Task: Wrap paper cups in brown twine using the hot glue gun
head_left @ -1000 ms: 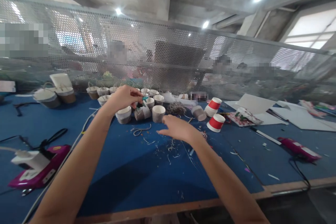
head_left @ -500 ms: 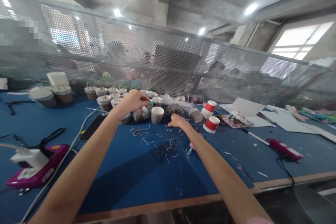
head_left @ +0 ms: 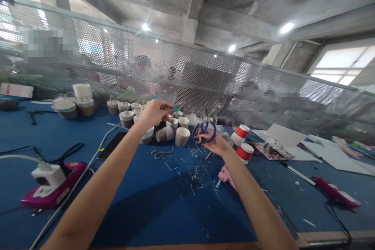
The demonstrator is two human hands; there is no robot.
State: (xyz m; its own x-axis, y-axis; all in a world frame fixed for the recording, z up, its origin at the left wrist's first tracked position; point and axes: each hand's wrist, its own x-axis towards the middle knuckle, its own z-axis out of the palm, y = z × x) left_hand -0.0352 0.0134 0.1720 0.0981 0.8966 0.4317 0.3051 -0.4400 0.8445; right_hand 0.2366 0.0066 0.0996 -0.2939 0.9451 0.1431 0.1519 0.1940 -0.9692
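Observation:
My left hand (head_left: 158,112) is closed in a pinch on a small teal object (head_left: 175,110), whose kind I cannot make out, above a cluster of small cups. In my right hand (head_left: 216,143), palm turned partly up, are scissors with dark purple handles (head_left: 204,126), their blades pointing away. A whitish cup (head_left: 183,136) stands upright between the hands, and a grey-wrapped cup (head_left: 165,134) lies on its side left of it. Under my right forearm rests a pink glue gun (head_left: 225,175). A piece of grey cord (head_left: 160,152) lies loosely on the blue table (head_left: 140,203).
Two red-and-white paper cups (head_left: 245,151) stand upside down at right. White sheets (head_left: 284,136) and a magenta device (head_left: 334,191) lie beyond. At left are a magenta power strip (head_left: 55,191), cables, a black flat object (head_left: 113,146) and bigger wrapped cups (head_left: 65,108). A perforated metal screen (head_left: 205,74) closes the back.
My right hand has come up from the pile of thread scraps and now holds the scissors. My left hand keeps its pinch on the teal object. The view has shifted slightly.

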